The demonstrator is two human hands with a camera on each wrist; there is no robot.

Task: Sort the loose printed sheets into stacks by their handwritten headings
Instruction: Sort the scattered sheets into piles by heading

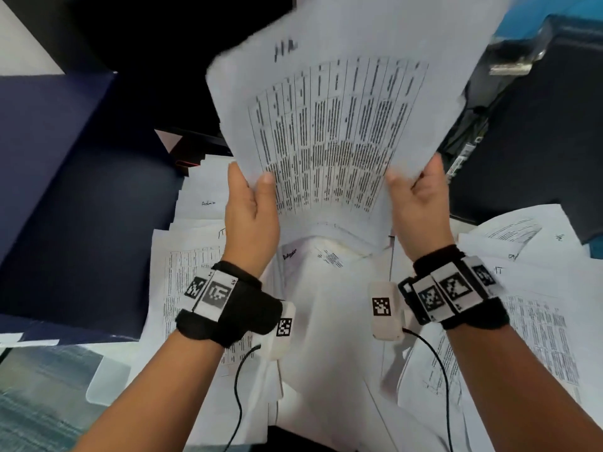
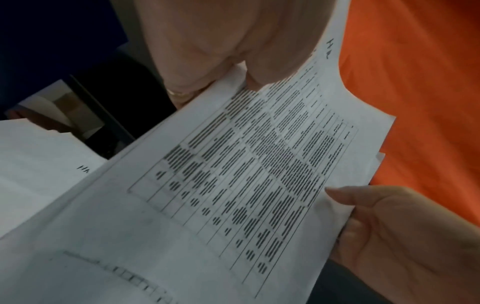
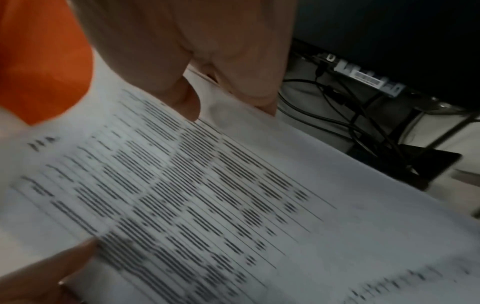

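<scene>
Both hands hold up a bundle of printed table sheets (image 1: 332,125) above the desk. Its top sheet carries a blurred handwritten heading (image 1: 285,48) near the upper left corner. My left hand (image 1: 250,182) pinches the bundle's lower left edge, thumb on the front. My right hand (image 1: 413,177) pinches the lower right edge the same way. The left wrist view shows the printed sheet (image 2: 233,185) with the right hand (image 2: 389,236) on its far edge. Loose sheets lie below: a left pile (image 1: 195,256) with headings, a middle pile (image 1: 326,305) and a right pile (image 1: 528,305).
A dark blue box (image 1: 65,190) stands open at the left. Black equipment (image 1: 538,141) with cables (image 3: 337,107) stands at the right rear. A translucent plastic sleeve (image 1: 104,380) lies at the front left. An orange shirt (image 2: 415,82) fills the background of the wrist views.
</scene>
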